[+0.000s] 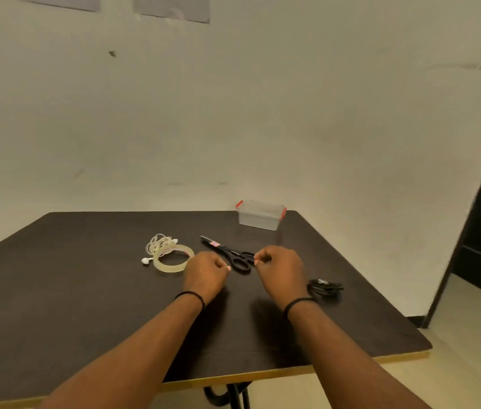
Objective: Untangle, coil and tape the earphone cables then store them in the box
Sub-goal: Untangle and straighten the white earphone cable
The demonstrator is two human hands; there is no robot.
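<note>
Dark matte wood-grain table (pixel 85 290) with a pale edge band carries everything. Both hands hover above it, fingers curled in toward the thumbs: the left hand (pixel 205 273) and right hand (pixel 280 270) look like they pinch something fine between them, but whether anything is held I cannot tell. A tangled white earphone cable (pixel 161 245) lies behind a clear ring of tape (pixel 173 259) — touching it. Black scissors (pixel 228 253) lie just beyond the hands. A coiled black cable (pixel 324 287) sits right of the right wrist. The translucent box (pixel 260 215) — rectangular, red clips — stands at the far edge.
</note>
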